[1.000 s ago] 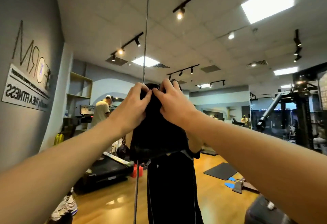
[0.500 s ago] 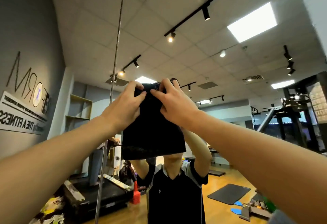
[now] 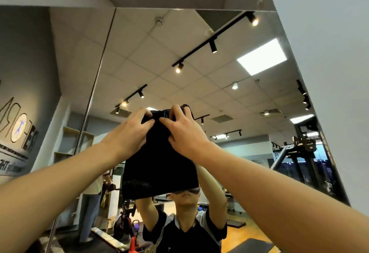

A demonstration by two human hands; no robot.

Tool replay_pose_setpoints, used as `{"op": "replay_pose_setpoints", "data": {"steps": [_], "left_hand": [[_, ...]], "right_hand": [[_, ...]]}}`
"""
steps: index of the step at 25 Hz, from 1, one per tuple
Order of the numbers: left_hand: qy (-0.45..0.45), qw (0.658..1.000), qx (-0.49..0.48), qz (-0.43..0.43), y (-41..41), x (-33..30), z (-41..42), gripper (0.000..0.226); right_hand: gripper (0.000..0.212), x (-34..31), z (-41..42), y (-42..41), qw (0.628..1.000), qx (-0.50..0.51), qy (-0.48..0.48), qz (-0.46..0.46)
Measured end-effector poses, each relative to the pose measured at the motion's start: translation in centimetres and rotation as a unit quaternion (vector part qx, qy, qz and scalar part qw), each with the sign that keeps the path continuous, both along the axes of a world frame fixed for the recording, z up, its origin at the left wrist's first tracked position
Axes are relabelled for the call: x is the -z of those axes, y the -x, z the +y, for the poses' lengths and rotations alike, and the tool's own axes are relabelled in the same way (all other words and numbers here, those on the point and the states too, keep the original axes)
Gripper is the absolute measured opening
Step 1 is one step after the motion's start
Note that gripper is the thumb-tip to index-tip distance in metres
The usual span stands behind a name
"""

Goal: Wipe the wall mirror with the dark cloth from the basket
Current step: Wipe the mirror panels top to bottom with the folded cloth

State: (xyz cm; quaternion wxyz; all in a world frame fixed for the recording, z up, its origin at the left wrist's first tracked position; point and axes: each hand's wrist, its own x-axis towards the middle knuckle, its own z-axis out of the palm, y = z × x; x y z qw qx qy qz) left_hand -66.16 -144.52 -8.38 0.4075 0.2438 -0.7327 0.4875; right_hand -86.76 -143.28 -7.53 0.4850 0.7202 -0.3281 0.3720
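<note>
Both hands are raised side by side at the middle of the frame. The left hand [image 3: 129, 136] and right hand [image 3: 185, 132] each pinch the top edge of the dark cloth [image 3: 159, 168], which hangs flat against the wall mirror [image 3: 199, 84], below its top edge.

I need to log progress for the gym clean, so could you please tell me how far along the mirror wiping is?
Done: the dark cloth is out of the basket and up at the wall mirror. In hand: the left hand and right hand grip its top edge, the cloth hanging in front of the glass. Left: the pane above the hands up to the top edge; whether the lower glass is clean cannot be judged.
</note>
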Motion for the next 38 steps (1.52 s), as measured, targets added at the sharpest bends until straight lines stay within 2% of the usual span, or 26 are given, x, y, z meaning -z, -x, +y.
{"op": "replay_pose_setpoints", "data": {"steps": [7,15,17,20,24,27,31,38], "left_hand": [[-0.010,0.998,-0.067,0.007,-2.2,-1.0,-1.4,0.036],[-0.005,0.999,-0.046,0.003,-6.6,-2.2,-3.9,0.033],[0.006,0.999,-0.049,-0.004,-7.3,-2.7,-4.3,0.040],[0.012,0.999,-0.035,-0.015,-7.7,-3.9,-4.7,0.029],[0.006,1.000,-0.011,-0.018,-7.8,-6.3,-4.1,0.028],[-0.033,0.999,0.017,-0.021,-7.6,-9.1,-2.0,0.027],[-0.069,0.997,0.005,-0.044,-6.8,-15.5,3.0,0.028],[-0.151,0.988,-0.022,-0.003,-4.5,-27.3,20.4,0.027]], "right_hand": [[0.049,0.5,-2.7,-3.2,0.999,-0.013,0.019,-0.040],[0.044,-0.4,-6.6,-6.9,0.991,-0.055,0.091,-0.075],[0.043,-0.7,-7.0,-7.2,0.992,-0.050,0.092,-0.070],[0.041,-2.0,-6.8,-7.2,0.994,-0.025,0.094,-0.052],[0.043,-4.1,-5.2,-6.8,0.997,-0.009,0.067,-0.048],[0.046,-6.6,-2.5,-6.1,0.998,-0.020,0.019,-0.049],[0.046,-12.8,3.5,-4.3,0.997,-0.030,-0.060,-0.048],[0.035,-24.9,21.8,-2.4,0.982,-0.047,-0.165,-0.083]]}}
